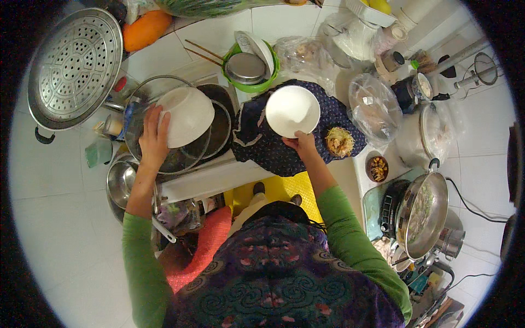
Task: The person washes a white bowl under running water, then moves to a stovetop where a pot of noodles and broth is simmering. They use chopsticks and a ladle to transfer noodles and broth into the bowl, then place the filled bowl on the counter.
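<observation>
My left hand (pixel 155 139) is on the side of a white bowl (pixel 186 117), whose outer side faces up over a glass lid (pixel 176 160) at the left of the counter. With the fingers of my right hand (pixel 302 144) I grip the near rim of a second white bowl (pixel 293 110), its inside facing up, above a dark blue patterned cloth (pixel 283 158). Shredded food (pixel 340 142) in a small dish sits on the cloth's right part. A green basket (pixel 251 87) with a metal bowl, a white dish and chopsticks stands behind.
A perforated steamer tray (pixel 74 69) is at the upper left, above a steel pan (pixel 123 180). At the right are plastic-covered food (pixel 375 110), a small bowl of brown pieces (pixel 377 169) and a wide pan (pixel 424 217) beside a black cooker (pixel 389 209). Cords run along the right wall.
</observation>
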Motion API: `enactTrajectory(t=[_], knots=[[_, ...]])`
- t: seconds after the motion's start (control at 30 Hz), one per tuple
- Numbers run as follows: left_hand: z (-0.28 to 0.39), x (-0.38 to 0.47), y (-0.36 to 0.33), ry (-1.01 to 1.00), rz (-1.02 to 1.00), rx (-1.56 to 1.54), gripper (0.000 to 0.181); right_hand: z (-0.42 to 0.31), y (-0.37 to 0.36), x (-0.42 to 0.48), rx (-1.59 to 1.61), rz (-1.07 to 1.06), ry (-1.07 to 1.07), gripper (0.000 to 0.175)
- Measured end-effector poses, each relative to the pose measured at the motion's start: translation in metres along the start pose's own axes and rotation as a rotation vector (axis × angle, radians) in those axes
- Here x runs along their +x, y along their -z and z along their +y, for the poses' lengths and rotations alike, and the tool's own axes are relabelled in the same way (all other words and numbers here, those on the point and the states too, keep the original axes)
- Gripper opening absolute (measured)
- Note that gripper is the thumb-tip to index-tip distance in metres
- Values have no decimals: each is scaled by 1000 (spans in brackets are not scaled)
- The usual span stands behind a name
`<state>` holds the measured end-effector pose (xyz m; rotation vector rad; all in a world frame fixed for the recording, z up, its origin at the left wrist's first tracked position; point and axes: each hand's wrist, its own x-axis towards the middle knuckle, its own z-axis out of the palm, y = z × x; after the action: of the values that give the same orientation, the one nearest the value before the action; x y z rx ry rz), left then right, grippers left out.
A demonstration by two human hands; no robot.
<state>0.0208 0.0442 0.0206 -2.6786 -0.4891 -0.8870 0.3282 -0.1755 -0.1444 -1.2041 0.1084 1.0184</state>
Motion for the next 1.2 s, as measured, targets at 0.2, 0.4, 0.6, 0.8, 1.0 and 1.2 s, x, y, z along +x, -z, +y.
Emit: enactTrajectory(t=[0.2, 0.4, 0.6, 0.8, 1.0, 1.2], knots=[[-1, -15, 7, -68, -195, 109, 54, -51, -98, -14, -449, -100, 505, 36], [2, -11, 18, -199, -206, 85, 59, -78, -187, -23, -866, -124, 1136, 46], [-3, -11, 28, -216, -235, 147, 58, -73, -229, -35, -903, -301, 1284, 57], [-8, -20, 31, -212, -278, 174, 60, -66, -238, -41, -936, -377, 1245, 59], [-7, -18, 28, -164, -273, 173, 62, -62, -237, -43, -831, -358, 1331, 58], [43, -19, 12, 211, -238, -103, 69, -59, -202, -35, -728, -106, 1065, 47]])
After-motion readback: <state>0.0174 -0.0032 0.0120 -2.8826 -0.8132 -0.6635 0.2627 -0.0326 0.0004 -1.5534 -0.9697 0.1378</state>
